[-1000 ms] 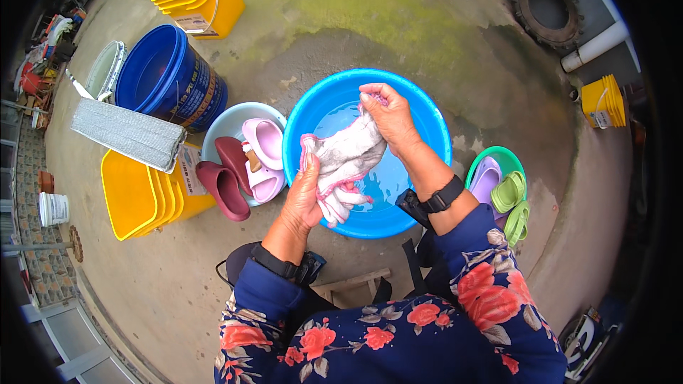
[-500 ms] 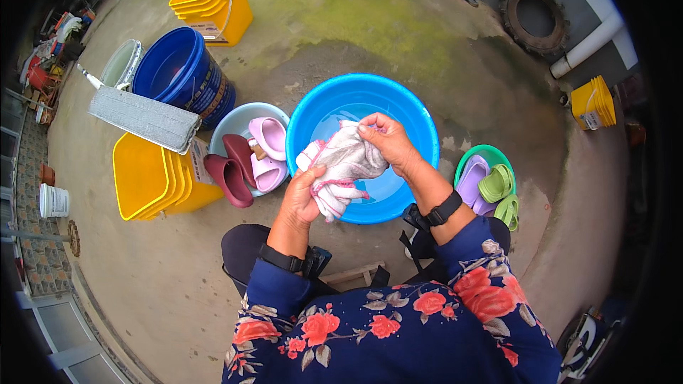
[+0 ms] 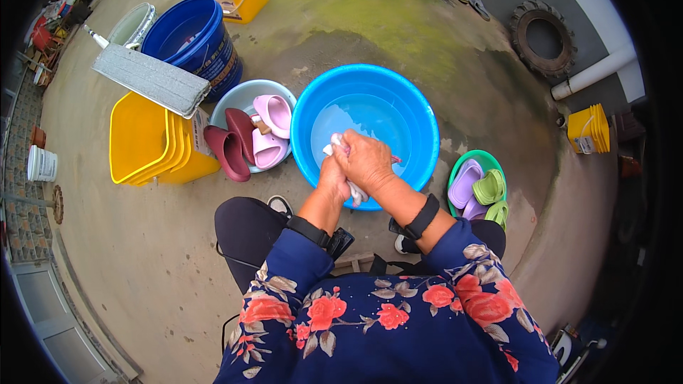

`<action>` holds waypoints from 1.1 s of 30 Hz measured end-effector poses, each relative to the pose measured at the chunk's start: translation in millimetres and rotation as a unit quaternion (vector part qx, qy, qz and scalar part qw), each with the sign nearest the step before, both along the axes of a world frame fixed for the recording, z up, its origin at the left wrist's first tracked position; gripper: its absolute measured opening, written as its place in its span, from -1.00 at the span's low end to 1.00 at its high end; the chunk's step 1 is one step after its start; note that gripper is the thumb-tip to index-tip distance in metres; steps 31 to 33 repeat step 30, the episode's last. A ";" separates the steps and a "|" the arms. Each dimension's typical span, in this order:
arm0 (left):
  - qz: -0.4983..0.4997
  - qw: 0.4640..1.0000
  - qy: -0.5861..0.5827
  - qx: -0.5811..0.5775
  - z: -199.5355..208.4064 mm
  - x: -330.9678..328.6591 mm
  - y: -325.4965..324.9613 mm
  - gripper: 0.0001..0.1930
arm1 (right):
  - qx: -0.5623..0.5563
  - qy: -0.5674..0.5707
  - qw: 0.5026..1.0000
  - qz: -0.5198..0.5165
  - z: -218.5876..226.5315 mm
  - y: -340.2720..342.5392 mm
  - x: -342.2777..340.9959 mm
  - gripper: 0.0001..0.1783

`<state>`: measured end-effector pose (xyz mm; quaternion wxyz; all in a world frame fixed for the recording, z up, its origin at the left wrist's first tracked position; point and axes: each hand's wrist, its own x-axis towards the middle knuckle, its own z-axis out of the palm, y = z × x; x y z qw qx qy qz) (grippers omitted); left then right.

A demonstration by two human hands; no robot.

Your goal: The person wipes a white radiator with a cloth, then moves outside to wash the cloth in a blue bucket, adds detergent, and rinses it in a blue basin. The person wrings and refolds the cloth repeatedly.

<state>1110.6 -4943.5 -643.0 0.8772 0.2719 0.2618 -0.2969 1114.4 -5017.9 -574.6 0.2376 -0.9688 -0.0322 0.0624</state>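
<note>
A white cloth with pink edging is bunched up tightly between my two hands, over the near part of a blue basin. My left hand is closed round its lower end. My right hand grips it just above, pressed against the left. Only small bits of the cloth show at the fingers' edges, the rest being covered. Shallow water lies in the basin. Something small and pink shows beyond my right hand; whether it belongs to the cloth I cannot make out.
Left of the basin, a pale bowl holds pink and maroon clogs. Yellow buckets, a blue bucket and a grey flat mop head stand beyond. At right, a green basin holds purple and green footwear.
The cloth was spread loosely between my hands and is now squeezed into a tight bunch. My hands have come together, the right one moving down to the left. The view has shifted slightly.
</note>
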 end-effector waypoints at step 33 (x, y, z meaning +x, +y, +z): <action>-0.158 0.980 0.005 0.122 -25.3 76.2 19.2 -0.40 | 0.248 0.052 0.962 0.103 -104.0 -43.2 88.9 -0.69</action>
